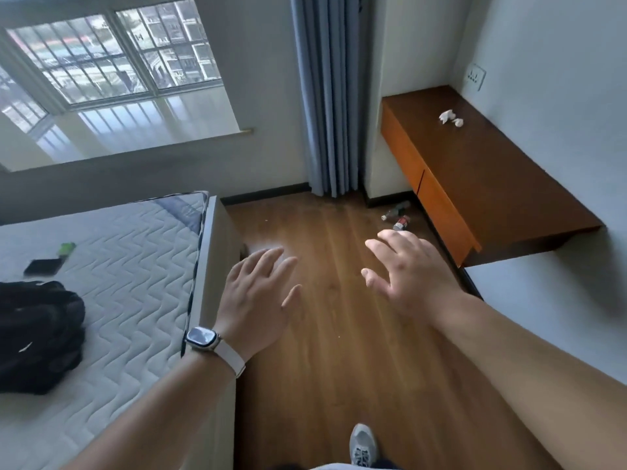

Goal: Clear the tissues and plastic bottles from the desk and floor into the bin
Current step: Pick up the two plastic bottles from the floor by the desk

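Clear bottle (396,210) lying on floor (322,334), cap toward bed (135,266), left hand (258,300) and right hand (414,276) spread, empty

The fingertips of my right hand (412,276) hide the near end of one bottle (401,222); left of my left hand (258,300), the backpack (37,334) is cut off.

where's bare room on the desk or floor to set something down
The desk top is bare from the tissues near its far end to its near edge. The floor between bed and desk is open too. Crowded only by the curtain, where two bottles lie beside the desk.
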### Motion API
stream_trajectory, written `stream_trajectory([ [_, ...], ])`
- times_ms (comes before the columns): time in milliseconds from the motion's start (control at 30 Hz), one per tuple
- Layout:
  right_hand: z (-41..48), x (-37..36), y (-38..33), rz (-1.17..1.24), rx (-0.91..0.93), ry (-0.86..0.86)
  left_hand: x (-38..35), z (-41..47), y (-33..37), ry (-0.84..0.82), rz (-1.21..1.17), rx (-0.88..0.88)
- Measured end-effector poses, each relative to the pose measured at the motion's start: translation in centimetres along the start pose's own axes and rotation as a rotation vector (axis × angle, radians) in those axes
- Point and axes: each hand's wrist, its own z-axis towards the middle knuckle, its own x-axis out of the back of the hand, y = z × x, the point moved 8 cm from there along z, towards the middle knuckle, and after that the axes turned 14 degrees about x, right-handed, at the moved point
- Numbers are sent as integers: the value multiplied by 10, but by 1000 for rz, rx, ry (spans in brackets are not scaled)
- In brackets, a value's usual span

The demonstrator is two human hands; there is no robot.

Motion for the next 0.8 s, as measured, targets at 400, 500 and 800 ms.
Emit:
stream_trajectory([
  [400,66,-15,73,-8,-94,-26,-51,130,6,-51,-13,-97],
  [500,95,-25,96,-24,-141,-53,-72,171,1,-55,-38,-131],
  [800,236,-33,139,-82,-262,-72,-97,346,-57,11,-131,-174],
])
